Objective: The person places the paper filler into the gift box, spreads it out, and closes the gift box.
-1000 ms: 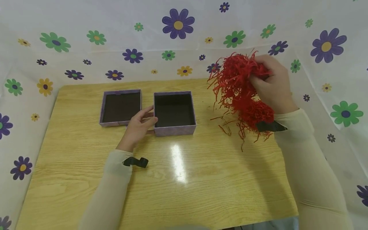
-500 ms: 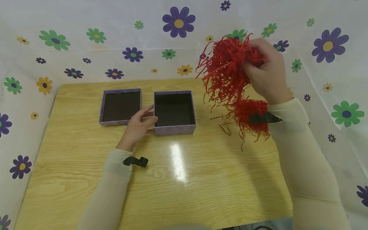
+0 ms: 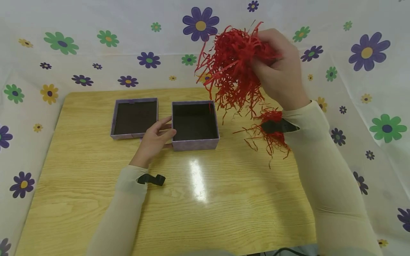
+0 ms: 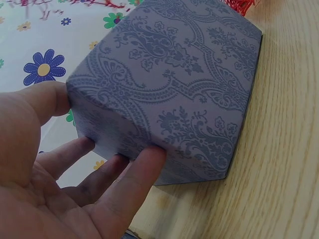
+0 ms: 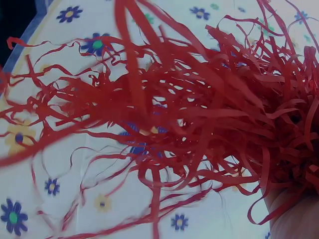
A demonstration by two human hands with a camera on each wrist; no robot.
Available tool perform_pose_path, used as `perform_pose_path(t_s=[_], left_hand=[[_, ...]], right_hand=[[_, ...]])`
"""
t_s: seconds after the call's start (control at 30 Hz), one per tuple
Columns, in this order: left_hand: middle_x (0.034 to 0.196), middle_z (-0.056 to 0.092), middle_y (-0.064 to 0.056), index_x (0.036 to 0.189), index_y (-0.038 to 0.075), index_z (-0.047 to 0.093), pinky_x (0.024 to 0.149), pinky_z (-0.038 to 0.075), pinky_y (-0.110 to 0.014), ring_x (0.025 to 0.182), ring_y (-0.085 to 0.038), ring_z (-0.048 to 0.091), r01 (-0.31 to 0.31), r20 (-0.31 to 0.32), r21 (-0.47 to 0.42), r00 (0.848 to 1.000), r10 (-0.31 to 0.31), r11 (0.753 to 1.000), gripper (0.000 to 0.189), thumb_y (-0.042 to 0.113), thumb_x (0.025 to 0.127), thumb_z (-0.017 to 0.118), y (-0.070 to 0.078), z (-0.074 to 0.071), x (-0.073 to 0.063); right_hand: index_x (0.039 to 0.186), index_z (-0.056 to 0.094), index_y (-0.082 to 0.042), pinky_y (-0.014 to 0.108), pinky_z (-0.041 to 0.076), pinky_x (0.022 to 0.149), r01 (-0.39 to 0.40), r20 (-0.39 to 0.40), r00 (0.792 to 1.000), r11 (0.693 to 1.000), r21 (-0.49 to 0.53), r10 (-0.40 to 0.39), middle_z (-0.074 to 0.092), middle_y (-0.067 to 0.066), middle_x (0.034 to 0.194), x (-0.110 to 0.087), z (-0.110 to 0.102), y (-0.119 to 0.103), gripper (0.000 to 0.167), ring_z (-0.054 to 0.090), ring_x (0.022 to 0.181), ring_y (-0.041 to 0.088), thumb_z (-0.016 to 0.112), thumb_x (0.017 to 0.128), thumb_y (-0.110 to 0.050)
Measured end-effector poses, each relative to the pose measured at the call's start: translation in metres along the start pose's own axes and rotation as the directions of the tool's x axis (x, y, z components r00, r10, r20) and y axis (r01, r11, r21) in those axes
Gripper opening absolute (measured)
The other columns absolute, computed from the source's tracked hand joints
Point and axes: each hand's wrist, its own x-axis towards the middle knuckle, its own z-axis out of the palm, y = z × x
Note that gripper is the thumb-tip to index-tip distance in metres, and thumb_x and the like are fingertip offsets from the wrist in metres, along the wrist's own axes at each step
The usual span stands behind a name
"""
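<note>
My right hand (image 3: 285,74) holds up a loose bunch of red shredded paper (image 3: 235,64), raised above the table and to the right of a purple box (image 3: 195,144). Strands spread across the right wrist view, where the paper (image 5: 214,109) covers most of the hand. The box is dark inside and holds nothing visible. My left hand (image 3: 152,142) rests its fingertips against the box's left side; in the left wrist view they touch the patterned wall (image 4: 169,74). Just left of the box lies a shallower purple tray-like piece (image 3: 136,119), open side up.
A smaller heap of red shredded paper (image 3: 277,139) lies on the wooden table (image 3: 192,220) at the right, partly hidden by my right wrist strap (image 3: 289,125). Loose strands (image 3: 251,144) lie near it. A flower-printed white sheet (image 3: 112,21) rises behind the table and along its sides.
My right hand has risen and moved left with the bunch of red paper, which has come away from the heap on the table. The left hand and the box have not moved.
</note>
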Motion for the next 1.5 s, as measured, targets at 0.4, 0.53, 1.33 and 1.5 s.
perform_pose_path(t_s=[0.4,0.53,1.33,1.5], left_hand=[[0.157,0.043,-0.012,0.162,0.027,0.038,0.1,0.054,-0.056,0.135,-0.034,0.053,-0.013,-0.001,0.005,1.0,0.013,1.0,0.066,0.033,0.103,0.067,0.002,0.0,0.002],[0.155,0.044,-0.013,0.162,0.024,0.038,0.099,0.055,-0.057,0.134,-0.033,0.055,-0.012,-0.006,0.001,1.0,0.012,1.0,0.066,0.031,0.103,0.067,0.002,0.0,0.003],[0.154,0.047,-0.012,0.161,0.026,0.039,0.098,0.055,-0.057,0.135,-0.034,0.055,-0.002,-0.015,-0.024,1.0,0.002,1.0,0.066,0.034,0.102,0.068,-0.001,0.0,0.003],[0.153,0.047,-0.014,0.16,0.027,0.041,0.098,0.055,-0.058,0.134,-0.036,0.055,-0.008,-0.012,-0.033,1.0,0.008,0.999,0.064,0.032,0.102,0.068,-0.002,0.001,0.002]], right_hand=[[0.11,0.068,0.007,0.027,0.054,0.09,-0.019,0.076,0.997,0.999,0.041,0.016,0.068,0.015,0.106,-0.007,0.063,0.008,0.019,0.062,0.098,0.013,0.064,0.092,0.01],[0.111,0.07,0.003,0.029,0.051,0.092,-0.085,0.138,0.987,0.996,0.009,0.083,0.069,0.012,0.109,-0.019,0.086,0.023,0.019,0.061,0.101,0.016,0.066,0.093,0.006],[0.129,0.065,-0.015,0.04,0.057,0.088,-0.167,0.626,0.542,0.802,-0.573,0.561,0.066,0.004,0.115,-0.088,0.178,0.085,0.031,0.064,0.099,0.019,0.069,0.101,-0.028],[0.121,0.067,-0.014,0.039,0.053,0.089,-0.211,0.693,0.434,0.812,-0.544,0.576,0.068,0.002,0.107,-0.092,0.186,0.09,0.025,0.063,0.098,0.019,0.067,0.102,-0.03]])
